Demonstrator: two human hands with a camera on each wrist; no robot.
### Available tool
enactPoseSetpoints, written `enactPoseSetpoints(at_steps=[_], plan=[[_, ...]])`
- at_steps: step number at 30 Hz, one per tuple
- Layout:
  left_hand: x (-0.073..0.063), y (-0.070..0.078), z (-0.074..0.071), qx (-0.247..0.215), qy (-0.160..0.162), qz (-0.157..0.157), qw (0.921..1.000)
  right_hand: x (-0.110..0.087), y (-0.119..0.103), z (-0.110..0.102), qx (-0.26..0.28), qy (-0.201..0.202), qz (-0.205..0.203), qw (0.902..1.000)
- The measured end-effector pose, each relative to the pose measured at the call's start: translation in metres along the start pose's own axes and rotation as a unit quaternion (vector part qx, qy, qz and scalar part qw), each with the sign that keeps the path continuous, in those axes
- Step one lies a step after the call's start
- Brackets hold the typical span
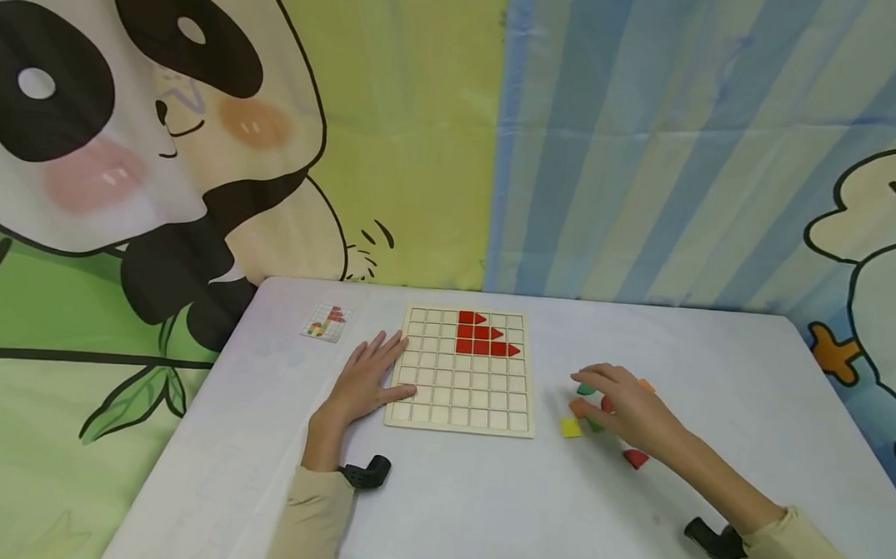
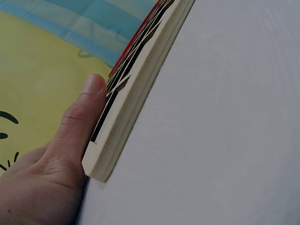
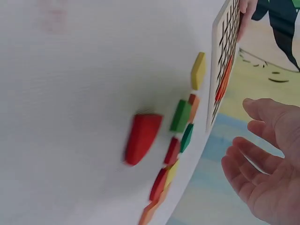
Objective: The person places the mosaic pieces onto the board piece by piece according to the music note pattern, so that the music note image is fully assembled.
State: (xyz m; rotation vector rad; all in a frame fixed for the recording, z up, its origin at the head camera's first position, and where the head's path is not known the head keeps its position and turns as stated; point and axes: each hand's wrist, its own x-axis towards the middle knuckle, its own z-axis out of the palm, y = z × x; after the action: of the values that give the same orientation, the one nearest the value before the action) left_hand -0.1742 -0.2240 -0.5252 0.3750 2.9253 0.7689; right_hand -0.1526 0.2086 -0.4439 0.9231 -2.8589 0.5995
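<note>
A pale wooden grid board (image 1: 461,397) lies flat on the table, with three rows of red pieces (image 1: 482,348) at its top right, each row ending in a point. My left hand (image 1: 361,384) rests at the board's left side, fingers spread, thumb (image 2: 93,89) over the rim. Above a loose group of coloured pieces hovers my right hand (image 1: 630,408); its fingers are loosely bent and hold nothing in the right wrist view. Among these pieces are a yellow square (image 1: 571,427), a red rounded piece (image 3: 143,138) and a green block (image 3: 181,116). The hand partly hides the group in the head view.
A small printed card (image 1: 328,323) with a coloured grid pattern lies left of the board. The white table (image 1: 528,516) ends at a printed cloth backdrop (image 1: 424,145). A black wrist camera (image 1: 367,473) sits at my left wrist, another (image 1: 714,541) at my right.
</note>
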Motion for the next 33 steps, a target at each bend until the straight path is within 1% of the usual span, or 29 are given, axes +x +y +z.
enactPoseSetpoints(at_steps=[4, 7, 12, 19, 23, 27, 30, 33], plan=[[0.001, -0.002, 0.001, 0.001, 0.005, 0.003, 1.0000, -0.020, 0.012, -0.001, -0.004, 0.010, 0.014, 0.9998], [0.000, -0.003, 0.001, 0.000, 0.005, 0.001, 1.0000, -0.031, 0.019, -0.001, 0.005, 0.009, 0.033, 0.9994], [-0.001, -0.003, -0.001, 0.001, 0.007, -0.001, 1.0000, -0.040, 0.024, 0.000, 0.015, 0.011, 0.061, 0.9979], [0.000, -0.002, -0.001, -0.001, 0.009, 0.005, 0.9999, -0.051, 0.034, -0.001, 0.028, 0.023, 0.097, 0.9946], [0.001, -0.002, -0.001, -0.002, 0.008, 0.007, 0.9999, -0.051, 0.040, 0.000, 0.021, 0.022, 0.111, 0.9933], [0.000, -0.002, -0.001, -0.003, 0.010, 0.008, 0.9999, -0.044, 0.050, 0.000, 0.007, 0.018, 0.112, 0.9935], [0.000, -0.002, 0.000, -0.001, 0.009, 0.008, 0.9999, -0.037, 0.058, 0.001, 0.000, 0.007, 0.109, 0.9941], [0.000, -0.002, 0.001, 0.000, 0.007, 0.009, 0.9999, -0.029, 0.068, 0.002, -0.025, -0.019, 0.101, 0.9944]])
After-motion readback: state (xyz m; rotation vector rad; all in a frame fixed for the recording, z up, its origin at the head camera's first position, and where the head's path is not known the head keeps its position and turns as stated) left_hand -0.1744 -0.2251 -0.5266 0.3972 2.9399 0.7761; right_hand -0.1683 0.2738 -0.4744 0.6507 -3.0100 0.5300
